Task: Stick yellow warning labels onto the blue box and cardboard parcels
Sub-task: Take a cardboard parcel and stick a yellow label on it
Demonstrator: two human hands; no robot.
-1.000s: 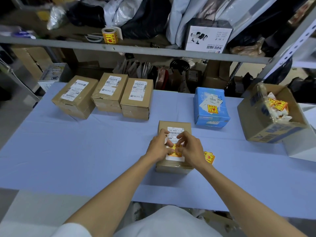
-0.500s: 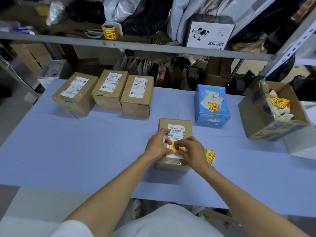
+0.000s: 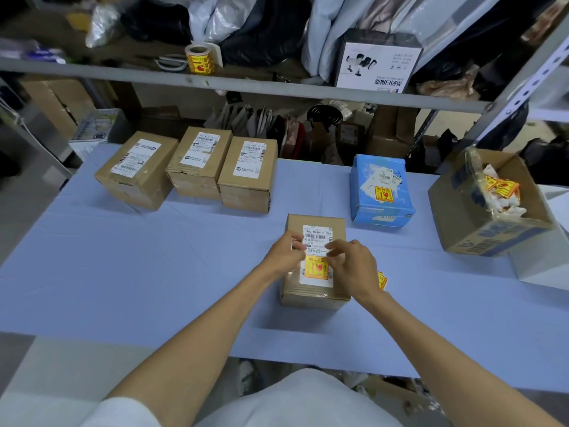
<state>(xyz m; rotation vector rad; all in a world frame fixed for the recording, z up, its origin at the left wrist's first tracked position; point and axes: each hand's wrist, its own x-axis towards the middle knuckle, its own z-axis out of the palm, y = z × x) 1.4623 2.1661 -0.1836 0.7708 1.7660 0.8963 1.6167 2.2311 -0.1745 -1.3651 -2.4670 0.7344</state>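
Note:
A cardboard parcel (image 3: 317,292) lies in the middle of the blue table. A yellow warning label (image 3: 316,268) sits flat on its white shipping sticker. My left hand (image 3: 284,255) is at the label's upper left and pinches a small white scrap of backing paper (image 3: 295,243). At the label's upper right corner, the fingertips of my right hand (image 3: 352,266) are pinched together. The blue box (image 3: 369,211) further back right carries a yellow label (image 3: 383,193). Three cardboard parcels (image 3: 137,172), (image 3: 200,161), (image 3: 249,175) stand in a row at the back left, showing only white stickers.
Loose yellow labels (image 3: 382,280) lie on the table beside my right wrist. An open carton (image 3: 480,232) with label scraps stands at the right edge. A roll of yellow labels (image 3: 200,58) and scissors (image 3: 169,61) rest on the metal shelf above the table.
The yellow label was bunched between my fingertips; now it lies flat on the parcel. Both hands have shifted up to the label's top edge.

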